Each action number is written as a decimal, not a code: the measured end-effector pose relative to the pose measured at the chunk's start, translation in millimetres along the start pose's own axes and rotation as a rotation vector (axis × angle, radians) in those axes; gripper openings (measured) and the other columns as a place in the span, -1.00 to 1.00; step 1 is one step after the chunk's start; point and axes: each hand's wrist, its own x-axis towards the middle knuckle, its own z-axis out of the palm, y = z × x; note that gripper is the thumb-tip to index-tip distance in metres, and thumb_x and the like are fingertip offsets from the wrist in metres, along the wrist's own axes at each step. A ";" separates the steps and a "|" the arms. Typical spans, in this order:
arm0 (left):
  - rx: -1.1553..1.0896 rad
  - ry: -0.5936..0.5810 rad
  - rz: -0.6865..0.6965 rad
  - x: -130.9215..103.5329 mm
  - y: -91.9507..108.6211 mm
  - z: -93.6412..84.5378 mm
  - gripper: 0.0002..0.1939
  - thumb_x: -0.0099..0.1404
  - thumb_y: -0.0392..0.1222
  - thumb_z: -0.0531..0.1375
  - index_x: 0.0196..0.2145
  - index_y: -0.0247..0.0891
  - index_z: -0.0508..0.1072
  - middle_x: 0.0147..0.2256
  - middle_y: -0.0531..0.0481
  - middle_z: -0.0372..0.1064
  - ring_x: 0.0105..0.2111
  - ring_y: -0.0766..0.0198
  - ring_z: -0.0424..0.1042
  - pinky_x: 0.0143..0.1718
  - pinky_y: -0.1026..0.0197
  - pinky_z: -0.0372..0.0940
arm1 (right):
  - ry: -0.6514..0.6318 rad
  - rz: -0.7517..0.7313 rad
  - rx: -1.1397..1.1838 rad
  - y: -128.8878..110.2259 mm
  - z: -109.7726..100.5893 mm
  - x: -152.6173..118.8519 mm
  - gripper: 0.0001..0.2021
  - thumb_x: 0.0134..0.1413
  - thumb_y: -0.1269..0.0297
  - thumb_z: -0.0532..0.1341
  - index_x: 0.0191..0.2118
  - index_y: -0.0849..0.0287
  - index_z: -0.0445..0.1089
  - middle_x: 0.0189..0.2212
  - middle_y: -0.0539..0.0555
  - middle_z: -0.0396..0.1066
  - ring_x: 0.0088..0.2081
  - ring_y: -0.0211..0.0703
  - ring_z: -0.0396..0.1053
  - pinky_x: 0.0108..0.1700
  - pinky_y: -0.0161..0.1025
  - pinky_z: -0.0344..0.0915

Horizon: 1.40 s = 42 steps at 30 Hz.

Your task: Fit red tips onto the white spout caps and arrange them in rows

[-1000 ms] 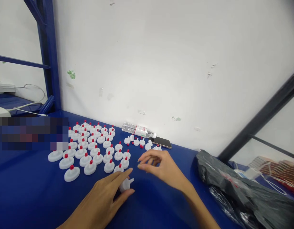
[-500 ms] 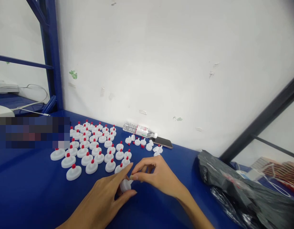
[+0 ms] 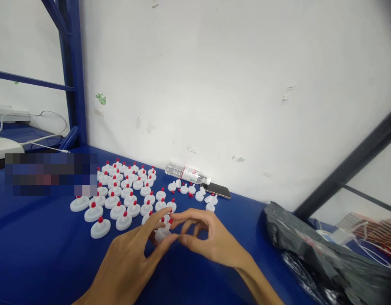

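Observation:
My left hand (image 3: 135, 250) is closed around a white nozzle cap (image 3: 163, 234), gripped between thumb and fingers; its spout with a red tip (image 3: 170, 220) points up and to the right. Beside it, my right hand (image 3: 211, 237) has thumb and index finger apart. The index fingertip is close to the red tip; whether it touches cannot be made out. Many similar red-tipped caps (image 3: 100, 228) stand upright on the blue table (image 3: 49, 250) to the left. Beyond my right hand lie several white caps (image 3: 210, 206) without tips and a few small red tips (image 3: 191, 195).
A clear water bottle (image 3: 187, 173) lies along the wall, with a dark phone (image 3: 217, 190) next to it. On the right is a crumpled dark plastic bag (image 3: 316, 241). A blue metal frame (image 3: 76, 76) rises at the left; white cables (image 3: 49, 137) run behind it.
My right thumb and index finger have parted from their pinch at the spout. A red tip now shows on the held cap, which has shifted slightly left and up with my left hand.

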 end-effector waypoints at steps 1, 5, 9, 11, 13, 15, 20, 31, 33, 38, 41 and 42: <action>0.016 0.013 0.002 0.0 0.5 -0.6 -0.60 0.43 0.10 0.17 0.17 0.03 0.42 -0.41 0.26 0.61 -0.80 0.41 0.23 -0.71 0.35 0.16 | -0.010 0.007 0.007 1.3 1.7 -0.2 -0.54 0.06 0.40 0.38 0.10 -0.02 0.50 -0.20 0.00 0.58 -0.27 -0.22 0.51 -0.34 -0.36 0.31; 0.054 -0.004 -0.034 -2.7 -0.9 0.1 -0.59 0.43 0.13 0.15 0.16 0.03 0.43 -0.37 0.20 0.63 -0.74 0.36 0.33 -0.66 0.34 0.22 | 0.029 0.079 0.065 9.4 11.8 2.4 -0.42 -0.14 0.32 0.54 0.06 -0.04 0.45 -0.30 -0.09 0.50 -0.38 -0.29 0.43 -0.35 -0.36 0.28; 0.011 -0.072 -0.118 -4.5 -4.4 2.0 -0.56 0.42 0.15 0.15 0.21 0.12 0.40 -0.28 0.20 0.66 -0.71 0.35 0.35 -0.61 0.32 0.25 | 0.079 0.095 0.129 14.4 19.3 6.1 -0.49 -0.19 0.26 0.58 -0.06 0.02 0.47 -0.30 -0.09 0.51 -0.32 -0.25 0.46 -0.36 -0.36 0.24; -0.075 -0.135 -0.156 -3.5 -3.8 1.5 -0.54 0.43 0.16 0.13 0.23 0.15 0.37 -0.25 0.19 0.66 -0.67 0.34 0.40 -0.58 0.33 0.29 | 0.095 0.083 0.144 14.9 20.4 6.7 -0.55 -0.17 0.26 0.57 -0.12 0.04 0.47 -0.30 -0.07 0.53 -0.26 -0.21 0.49 -0.35 -0.35 0.24; -0.165 -0.200 -0.205 -2.3 -0.8 -0.3 -0.54 0.45 0.15 0.10 0.24 0.12 0.37 -0.22 0.16 0.66 -0.64 0.34 0.45 -0.54 0.32 0.35 | 0.102 0.075 0.152 14.5 20.2 6.7 -0.58 -0.14 0.26 0.56 -0.13 0.05 0.47 -0.28 -0.06 0.55 -0.25 -0.20 0.51 -0.35 -0.34 0.26; -0.232 -0.237 -0.230 -2.7 3.3 -2.7 -0.52 0.47 0.12 0.07 0.27 0.07 0.33 -0.17 0.09 0.66 -0.60 0.32 0.48 -0.50 0.30 0.40 | 0.096 0.061 0.147 13.5 19.5 6.8 -0.60 -0.11 0.26 0.55 -0.12 0.04 0.48 -0.27 -0.06 0.56 -0.26 -0.19 0.53 -0.35 -0.33 0.29; -0.218 -0.190 -0.105 -14.7 4.8 -5.4 -0.42 0.46 -0.09 0.04 0.39 0.09 0.13 0.06 -0.04 0.54 -0.38 0.28 0.55 -0.35 0.28 0.46 | 0.110 -0.018 0.051 11.1 19.2 8.9 -0.60 -0.07 0.24 0.53 -0.07 0.02 0.51 -0.17 -0.02 0.57 -0.10 -0.11 0.54 -0.27 -0.30 0.37; -0.069 -0.142 -0.004 -16.4 0.9 -5.4 -0.28 0.39 -0.30 -0.03 0.44 0.08 -0.07 0.00 -0.05 0.55 -0.22 0.23 0.57 -0.12 0.17 0.46 | 0.347 -0.093 0.032 12.1 -8.0 7.8 -0.59 0.03 0.27 0.49 0.02 0.00 0.49 -0.09 0.00 0.58 -0.08 -0.13 0.56 -0.02 -0.21 0.49; -0.058 -0.146 0.007 -14.8 2.5 -3.6 -0.36 0.40 -0.29 -0.02 0.38 0.08 0.06 -0.04 -0.01 0.56 -0.27 0.26 0.58 -0.26 0.27 0.46 | 0.452 -0.075 -0.126 19.3 -18.8 8.7 -0.62 0.09 0.28 0.44 0.04 0.00 0.48 -0.07 0.02 0.57 -0.05 -0.10 0.54 -0.02 -0.18 0.48; -0.109 -0.130 0.058 -11.8 2.5 1.5 -0.49 0.41 -0.28 -0.01 0.27 0.03 0.21 -0.12 0.06 0.56 -0.47 0.38 0.53 -0.45 0.37 0.41 | 0.449 0.011 -0.352 52.4 -25.6 13.1 -0.64 0.10 0.36 0.39 0.04 0.03 0.52 -0.10 0.03 0.59 -0.13 -0.06 0.56 -0.02 -0.09 0.49; -0.130 -0.158 0.070 -10.1 4.2 1.4 -0.54 0.42 -0.29 -0.01 0.23 0.02 0.24 -0.15 0.09 0.56 -0.57 0.43 0.47 -0.47 0.37 0.40 | 0.432 0.043 -0.341 65.9 -21.0 16.7 -0.63 0.08 0.32 0.40 0.05 0.06 0.53 -0.13 0.04 0.60 -0.15 -0.04 0.56 -0.04 -0.07 0.50; -0.127 -0.165 0.072 -9.8 5.3 1.0 -0.55 0.43 -0.28 -0.01 0.21 0.01 0.25 -0.16 0.09 0.55 -0.58 0.43 0.46 -0.48 0.37 0.40 | 0.436 0.044 -0.329 68.3 -19.5 18.0 -0.63 0.08 0.30 0.40 0.04 0.07 0.53 -0.14 0.05 0.60 -0.15 -0.03 0.56 -0.04 -0.07 0.50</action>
